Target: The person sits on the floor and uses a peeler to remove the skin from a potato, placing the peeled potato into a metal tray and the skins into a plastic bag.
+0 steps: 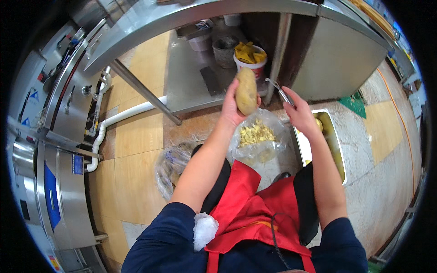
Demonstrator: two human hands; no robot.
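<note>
A large unpeeled potato [246,91] stands lengthwise in my left hand [233,104], its upper end free. My right hand [300,111] grips the metal handle of a peeler [284,95], whose head points up and left towards the potato, apart from it. Below both hands, an open clear plastic bag [257,145] on the floor holds a heap of pale yellow peelings [256,134]. Beside my right forearm is a white rectangular tub [336,150] with peeled potatoes in liquid, partly hidden by the arm. Another plastic bag [170,165], with brownish contents, lies left of my left forearm.
A stainless steel table [205,10] with metal legs spans the front. On its lower shelf [187,85] stand a white bucket [240,63] with yellow cloth and a grey bucket [225,51]. A white pipe [129,111] runs along the left; an orange hose [397,112] crosses the floor at right.
</note>
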